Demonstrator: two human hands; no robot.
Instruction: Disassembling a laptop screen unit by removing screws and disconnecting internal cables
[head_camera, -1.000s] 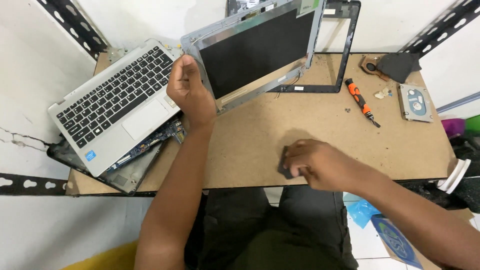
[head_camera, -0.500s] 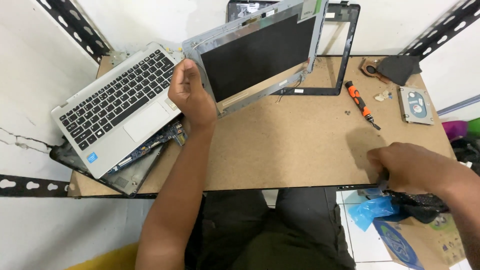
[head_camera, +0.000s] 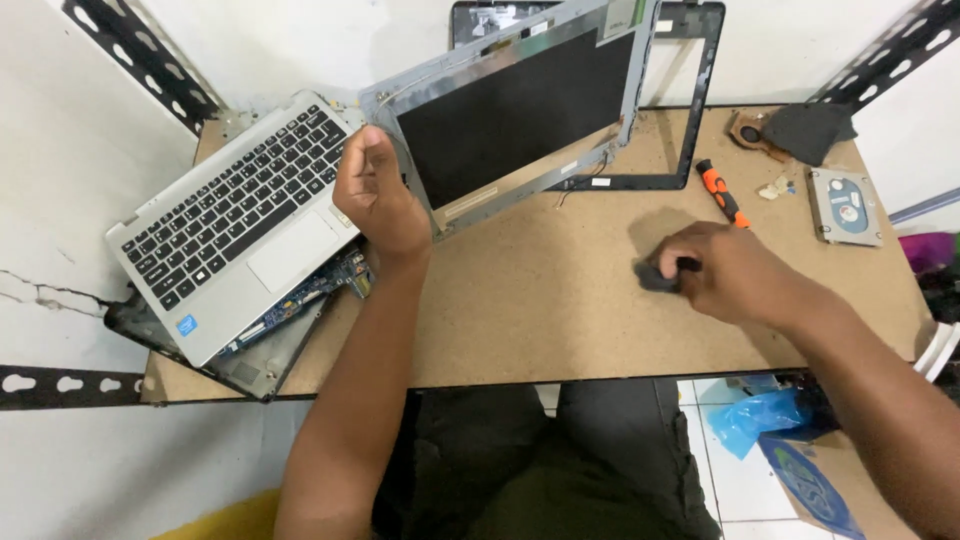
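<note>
My left hand grips the lower left corner of a detached laptop screen panel, which leans tilted against the back wall. A silver keyboard deck lies skewed at the left, over an exposed circuit board and a dark base shell. My right hand is closed on a small dark grey cloth pressed on the brown workbench, right of centre.
A black screen bezel frame stands behind the panel. An orange-and-black screwdriver lies just beyond my right hand. A hard drive, a dark cloth piece and small scraps sit at the back right. Blue bags lie on the floor.
My right hand went from the bench's front middle to its right edge, then back onto the surface right of centre with the dark cloth. My left hand stayed on the screen panel.
</note>
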